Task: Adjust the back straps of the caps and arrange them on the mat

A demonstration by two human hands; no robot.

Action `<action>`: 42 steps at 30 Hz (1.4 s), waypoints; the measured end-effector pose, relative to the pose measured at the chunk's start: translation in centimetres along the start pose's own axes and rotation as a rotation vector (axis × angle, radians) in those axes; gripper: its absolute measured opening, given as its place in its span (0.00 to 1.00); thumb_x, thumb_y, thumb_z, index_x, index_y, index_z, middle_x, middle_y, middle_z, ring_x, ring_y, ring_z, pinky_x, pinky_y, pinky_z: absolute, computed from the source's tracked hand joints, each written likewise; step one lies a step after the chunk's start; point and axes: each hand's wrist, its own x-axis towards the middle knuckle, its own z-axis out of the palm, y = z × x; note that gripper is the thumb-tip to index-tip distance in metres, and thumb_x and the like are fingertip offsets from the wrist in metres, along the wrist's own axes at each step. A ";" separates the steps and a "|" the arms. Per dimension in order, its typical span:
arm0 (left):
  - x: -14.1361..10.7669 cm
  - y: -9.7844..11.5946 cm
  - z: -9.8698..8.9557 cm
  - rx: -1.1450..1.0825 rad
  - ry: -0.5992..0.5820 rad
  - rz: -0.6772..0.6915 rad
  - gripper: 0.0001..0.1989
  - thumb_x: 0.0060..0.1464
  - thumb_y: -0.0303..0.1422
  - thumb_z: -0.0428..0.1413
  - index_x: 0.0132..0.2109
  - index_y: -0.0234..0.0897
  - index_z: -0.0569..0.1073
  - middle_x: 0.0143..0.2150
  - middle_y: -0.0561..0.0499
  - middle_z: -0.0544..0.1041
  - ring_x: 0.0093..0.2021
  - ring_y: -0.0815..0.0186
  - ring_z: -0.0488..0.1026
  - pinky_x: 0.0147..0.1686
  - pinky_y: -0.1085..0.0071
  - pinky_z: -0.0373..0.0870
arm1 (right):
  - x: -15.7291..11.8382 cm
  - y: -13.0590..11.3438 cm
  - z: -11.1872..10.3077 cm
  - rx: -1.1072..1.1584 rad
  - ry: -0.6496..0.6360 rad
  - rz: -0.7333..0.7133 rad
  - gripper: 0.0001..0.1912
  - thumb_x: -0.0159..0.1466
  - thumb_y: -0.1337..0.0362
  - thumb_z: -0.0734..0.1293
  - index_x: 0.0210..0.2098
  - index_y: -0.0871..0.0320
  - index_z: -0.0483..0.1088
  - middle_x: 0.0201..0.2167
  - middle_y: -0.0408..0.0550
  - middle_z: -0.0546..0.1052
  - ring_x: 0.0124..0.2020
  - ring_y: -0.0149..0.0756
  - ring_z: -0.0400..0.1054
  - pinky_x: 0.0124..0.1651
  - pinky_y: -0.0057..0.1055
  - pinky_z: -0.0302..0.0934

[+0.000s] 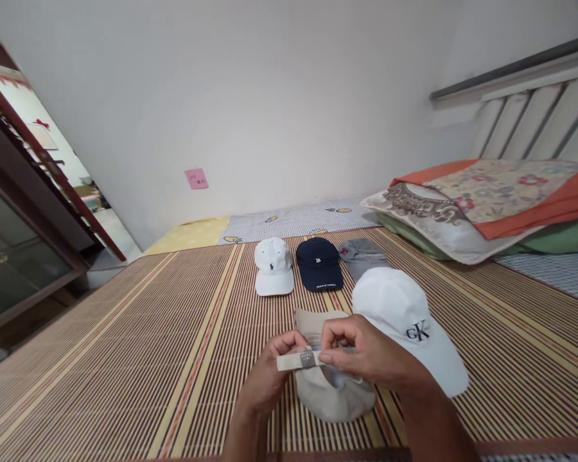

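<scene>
A beige cap [336, 401] lies on the striped mat [125, 359] in front of me, its opening facing up and its brim pointing away. Its back strap [289, 362], with a grey metal buckle [307, 359], is raised between my hands. My left hand [274, 366] is closed on the strap to the left, by the buckle. From the right, my right hand [361, 350] pinches the strap just beside the buckle. Part of the cap is hidden behind my fingers.
Beyond the beige cap sit a white cap [273, 266], a navy cap [318, 264] and a grey cap [365, 256]. A larger white cap [404, 314] is close to my right forearm. Pillows [443, 221] are stacked at the back right.
</scene>
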 end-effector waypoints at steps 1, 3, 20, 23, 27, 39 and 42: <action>0.0 -0.1 0.0 -0.019 0.003 -0.010 0.22 0.52 0.48 0.68 0.29 0.35 0.72 0.24 0.57 0.66 0.25 0.73 0.54 0.28 0.74 0.51 | 0.0 0.0 0.0 0.001 0.005 -0.004 0.07 0.58 0.64 0.70 0.24 0.57 0.72 0.20 0.37 0.68 0.23 0.28 0.59 0.28 0.28 0.50; 0.1 -0.1 -0.1 -0.026 0.008 -0.026 0.22 0.52 0.49 0.68 0.29 0.35 0.71 0.23 0.57 0.65 0.24 0.73 0.53 0.27 0.73 0.50 | 0.0 -0.1 0.1 0.000 0.009 -0.010 0.07 0.58 0.64 0.70 0.24 0.57 0.71 0.20 0.37 0.68 0.24 0.28 0.58 0.29 0.28 0.50; -0.5 1.2 0.0 -0.176 -0.036 0.003 0.34 0.57 0.62 0.57 0.42 0.32 0.79 0.33 0.49 0.72 0.34 0.66 0.66 0.38 0.70 0.62 | 0.2 0.0 0.1 0.064 0.013 0.007 0.09 0.58 0.60 0.70 0.24 0.57 0.71 0.23 0.39 0.70 0.26 0.30 0.61 0.30 0.28 0.52; -0.9 1.8 -0.5 -0.174 -0.133 0.019 0.29 0.54 0.58 0.62 0.46 0.36 0.75 0.38 0.48 0.75 0.37 0.64 0.68 0.40 0.69 0.62 | 0.3 0.1 0.1 0.040 0.013 0.024 0.10 0.60 0.60 0.69 0.25 0.57 0.70 0.21 0.38 0.69 0.23 0.29 0.60 0.28 0.27 0.51; -1.0 1.6 -1.3 0.024 -0.119 0.038 0.16 0.55 0.40 0.68 0.38 0.38 0.70 0.34 0.54 0.70 0.35 0.68 0.65 0.37 0.72 0.59 | 0.4 0.5 0.3 0.040 -0.005 0.040 0.11 0.62 0.60 0.70 0.26 0.58 0.70 0.21 0.38 0.68 0.23 0.28 0.60 0.26 0.26 0.51; -0.3 1.3 -2.7 -0.091 0.027 0.076 0.18 0.53 0.39 0.70 0.39 0.37 0.70 0.32 0.54 0.76 0.31 0.71 0.69 0.32 0.75 0.62 | 0.3 2.5 -0.6 0.208 -0.200 0.139 0.16 0.56 0.55 0.76 0.40 0.58 0.80 0.32 0.45 0.82 0.31 0.34 0.72 0.33 0.27 0.60; -0.5 1.2 -2.9 -0.061 -0.001 0.052 0.17 0.53 0.39 0.70 0.39 0.36 0.71 0.34 0.52 0.77 0.32 0.70 0.70 0.33 0.74 0.62 | 0.2 3.1 -0.6 0.320 -0.232 0.147 0.18 0.60 0.51 0.74 0.41 0.60 0.77 0.26 0.44 0.82 0.22 0.30 0.67 0.27 0.25 0.57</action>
